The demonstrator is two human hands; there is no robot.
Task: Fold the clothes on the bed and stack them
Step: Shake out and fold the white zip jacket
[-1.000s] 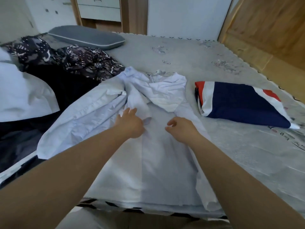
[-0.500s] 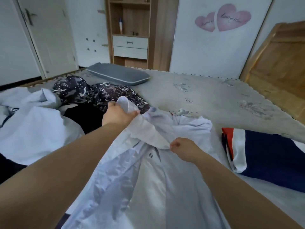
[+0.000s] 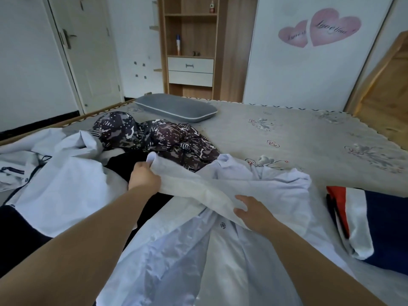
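A pale blue button shirt (image 3: 220, 257) lies spread on the bed in front of me. My left hand (image 3: 143, 176) grips the cuff end of its sleeve and holds it stretched out to the left above a black garment (image 3: 123, 164). My right hand (image 3: 251, 210) lies on the shirt's chest with straight fingers, pressing the base of the sleeve. A folded navy, white and red garment (image 3: 375, 226) sits at the right. At the left lies another white garment (image 3: 61, 177), unfolded.
A crumpled dark patterned garment (image 3: 159, 138) lies beyond the shirt. A grey pillow (image 3: 176, 109) rests at the far side of the grey bedspread (image 3: 309, 138). A wooden headboard (image 3: 384, 100) rises at the right; a door and a wooden shelf unit stand behind.
My left hand has pulled the sleeve out to the left and stretched it flat. My right hand went from pinching the cloth to pressing it. The view has tilted up.
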